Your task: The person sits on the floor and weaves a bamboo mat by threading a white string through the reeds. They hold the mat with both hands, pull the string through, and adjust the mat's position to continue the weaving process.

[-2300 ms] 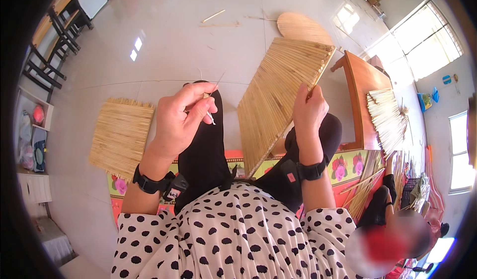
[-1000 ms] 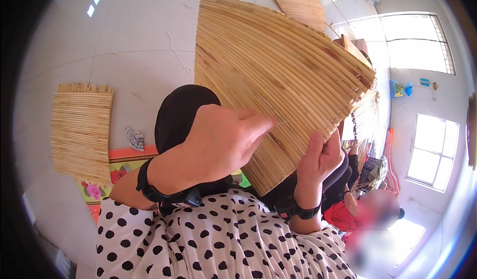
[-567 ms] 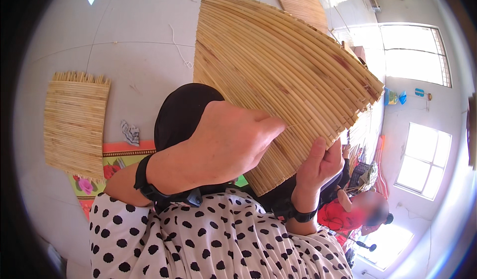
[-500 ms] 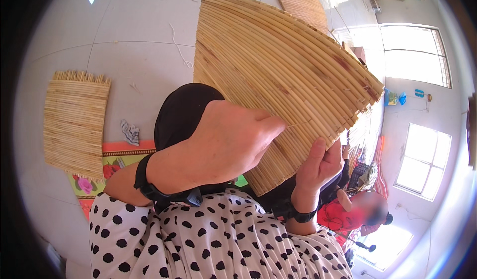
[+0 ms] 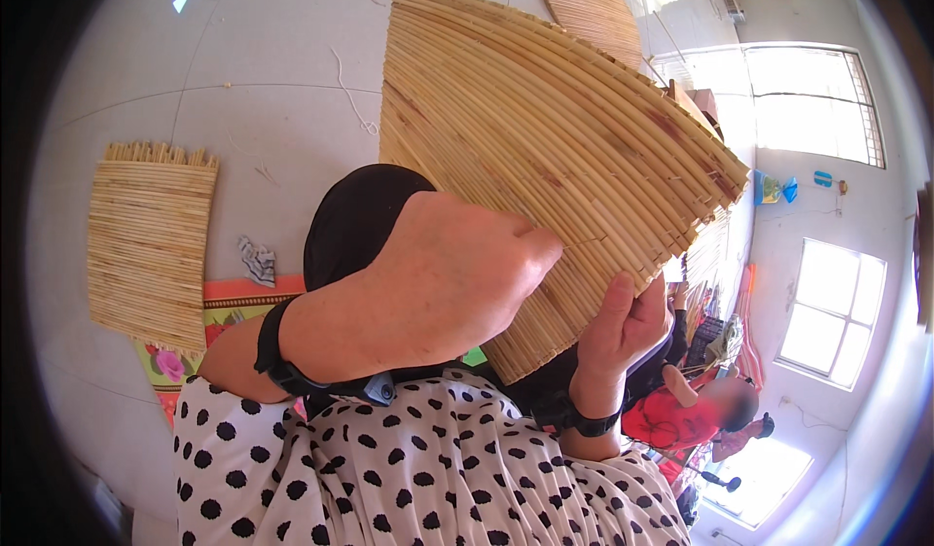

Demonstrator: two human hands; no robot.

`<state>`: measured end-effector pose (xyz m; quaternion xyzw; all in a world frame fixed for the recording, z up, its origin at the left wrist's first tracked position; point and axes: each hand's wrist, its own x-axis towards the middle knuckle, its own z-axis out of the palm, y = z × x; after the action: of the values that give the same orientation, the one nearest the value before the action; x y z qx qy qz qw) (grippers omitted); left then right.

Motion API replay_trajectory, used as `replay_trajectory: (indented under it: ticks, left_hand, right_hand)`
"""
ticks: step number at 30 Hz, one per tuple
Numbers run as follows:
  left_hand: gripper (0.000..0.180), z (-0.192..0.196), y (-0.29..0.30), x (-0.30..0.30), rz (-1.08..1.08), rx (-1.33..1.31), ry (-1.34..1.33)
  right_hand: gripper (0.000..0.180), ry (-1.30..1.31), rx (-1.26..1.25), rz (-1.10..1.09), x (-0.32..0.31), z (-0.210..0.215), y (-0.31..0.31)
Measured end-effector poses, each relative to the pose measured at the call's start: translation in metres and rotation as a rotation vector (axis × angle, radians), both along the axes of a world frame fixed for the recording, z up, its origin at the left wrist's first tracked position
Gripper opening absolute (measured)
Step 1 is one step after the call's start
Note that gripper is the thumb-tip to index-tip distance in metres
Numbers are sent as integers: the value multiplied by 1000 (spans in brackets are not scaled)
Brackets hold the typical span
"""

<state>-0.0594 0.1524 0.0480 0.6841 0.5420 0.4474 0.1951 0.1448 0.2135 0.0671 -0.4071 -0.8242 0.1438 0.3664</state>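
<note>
A large mat of thin straw-coloured reed stalks (image 5: 506, 108), bound side by side, lies tilted across my lap with its far end raised. My right hand (image 5: 628, 322) is closed on its near right edge, thumb on the top face and fingers underneath. Above the near part of the mat, my left hand (image 5: 477, 264) is closed in a pinch. From its fingertips a thin pale thread (image 5: 589, 241) runs to the stalks. The fingertips themselves are partly hidden by the back of the hand. My dark-clothed knee (image 5: 355, 220) shows beyond the left wrist.
A smaller reed mat (image 5: 151, 249) lies on the floor at left, partly over a flowered rug (image 5: 243, 298). Near it is a crumpled paper-like scrap (image 5: 257, 261). A rounded reed panel (image 5: 593, 6) stands beyond my mat. At right sits a person in red (image 5: 671, 415).
My left hand stays pinched and has shifted very slightly, its thread looking shorter. The right hand keeps its hold on the mat. The person in red has moved a little.
</note>
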Motion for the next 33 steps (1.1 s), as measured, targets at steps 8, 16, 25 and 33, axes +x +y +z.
replay_trajectory:
  ticks: [8,16,25,33]
  left_hand:
    - [17,12,1,2,22,-22,112]
    - [15,7,-3,0,51,-20,101]
    - [15,4,5,4,46,-16,74]
    - [18,-3,11,8,72,-71,4]
  right_hand:
    - [25,-22,6,9,0,3,-1]
    - [26,12,-18,-56,-1,-1,1]
    - [29,104,-42,-30,1,-5,5]
    - [42,120,-141,-122,11,-9,11]
